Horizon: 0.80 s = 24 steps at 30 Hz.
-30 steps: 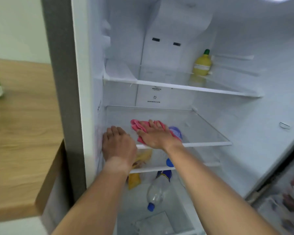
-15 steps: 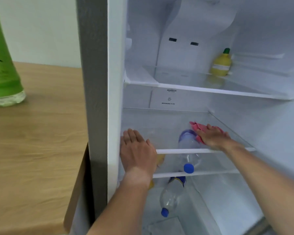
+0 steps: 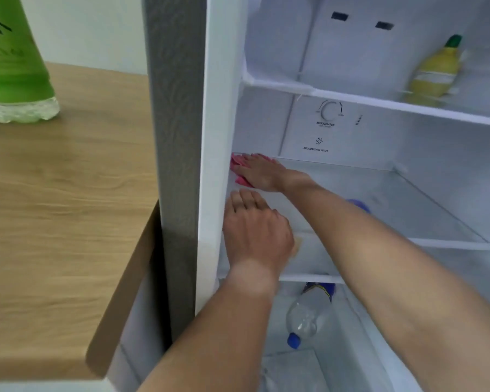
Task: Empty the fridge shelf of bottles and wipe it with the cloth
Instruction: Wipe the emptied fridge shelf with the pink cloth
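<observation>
Cloth [image 3: 239,172], pink, lies flat at the back left corner of the middle glass shelf [image 3: 425,210], against the left inner wall of the fridge [image 3: 224,108]. We note the right hand [image 3: 262,174] lying palm down on top of it, arm crossing the shelf from the right; its fingers [image 3: 251,159] are stretched out flat, pressing the cloth rather than gripping it, so only the cloth's left and near edges show.

Our left hand [image 3: 255,236] sits at the front left of the same shelf, palm down, fingers [image 3: 242,200] extended and lightly together, holding nothing; its fingertips are just beside the cloth but apart from it.

We see no bottle standing on the middle shelf. Through the glass a blurred blue-purple shape [image 3: 358,205] shows beside the right forearm; we cannot tell what it is. Below, a clear plastic bottle [image 3: 306,318] with a blue cap and a blue label lies on its side, cap toward us, in the lower compartment.

On the upper shelf [image 3: 379,104] a yellow bottle [image 3: 436,72] with a green cap stands upright toward the back right.

Left of the fridge, a wooden desk [image 3: 68,193] carries a large green bottle [image 3: 12,66], upright, cut off by the top of the view.
</observation>
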Available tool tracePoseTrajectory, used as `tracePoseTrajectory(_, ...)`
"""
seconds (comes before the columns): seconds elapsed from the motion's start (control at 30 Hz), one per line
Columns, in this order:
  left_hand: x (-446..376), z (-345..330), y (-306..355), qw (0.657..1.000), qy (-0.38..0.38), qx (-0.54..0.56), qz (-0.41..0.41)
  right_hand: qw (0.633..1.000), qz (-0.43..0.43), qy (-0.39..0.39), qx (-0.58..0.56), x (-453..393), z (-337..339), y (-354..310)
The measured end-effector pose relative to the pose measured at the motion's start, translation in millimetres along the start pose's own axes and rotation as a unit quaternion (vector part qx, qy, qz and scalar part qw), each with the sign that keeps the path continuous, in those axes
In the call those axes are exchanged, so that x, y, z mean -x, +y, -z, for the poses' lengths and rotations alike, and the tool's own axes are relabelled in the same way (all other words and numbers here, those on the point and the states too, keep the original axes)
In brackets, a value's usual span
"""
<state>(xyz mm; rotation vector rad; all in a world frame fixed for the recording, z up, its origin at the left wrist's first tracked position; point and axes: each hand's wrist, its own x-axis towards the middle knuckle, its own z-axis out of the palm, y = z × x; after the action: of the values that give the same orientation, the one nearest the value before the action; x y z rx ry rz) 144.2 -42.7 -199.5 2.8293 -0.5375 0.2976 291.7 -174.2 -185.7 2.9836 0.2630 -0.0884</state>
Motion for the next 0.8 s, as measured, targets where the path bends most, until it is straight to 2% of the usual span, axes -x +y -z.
tracePoseTrajectory(0.07, -0.8, -0.8, -0.1, 1.000, 0.001, -0.001, -0.002, 1.000, 0.011, 0.010, 0.008, 22.9, -6.4, 11.9)
tracePoseTrajectory(0.13, -1.0, -1.0, -0.6, 1.000, -0.004, -0.002, -0.007, 1.000, -0.013, 0.004, 0.002, 55.3, -11.0, 28.8)
tracePoseTrajectory(0.27, 0.0, -0.2, -2.3, 1.000, -0.004, -0.005, -0.016, 0.989, -0.144, -0.004, -0.039, 137.1, -22.6, 72.8)
tracePoseTrajectory(0.47, 1.3, 1.4, -5.7, 0.999, -0.035, 0.001, -0.018, 0.921, -0.378, -0.050, -0.086, 250.1, -30.8, 121.3)
tracePoseTrajectory(0.57, 13.9, 1.9, -8.4, 0.999, -0.025, 0.009, -0.035, 0.890, -0.443, 0.001, -0.109, 265.9, -34.9, 105.7)
tracePoseTrajectory(0.63, 25.3, 2.1, -12.2, 0.998, -0.021, 0.014, -0.052, 0.905, -0.418, 0.017, -0.082, 264.0, -33.8, 82.1)
tracePoseTrajectory(0.73, 35.9, 4.7, -16.9, 0.996, -0.029, 0.022, -0.076, 0.947, -0.318, 0.041, 0.036, 256.4, -30.6, 39.5)
tracePoseTrajectory(0.8, 39.4, 10.4, -18.0, 0.995, -0.047, 0.032, -0.081, 0.955, -0.279, 0.081, 0.052, 248.1, -32.2, 7.6)
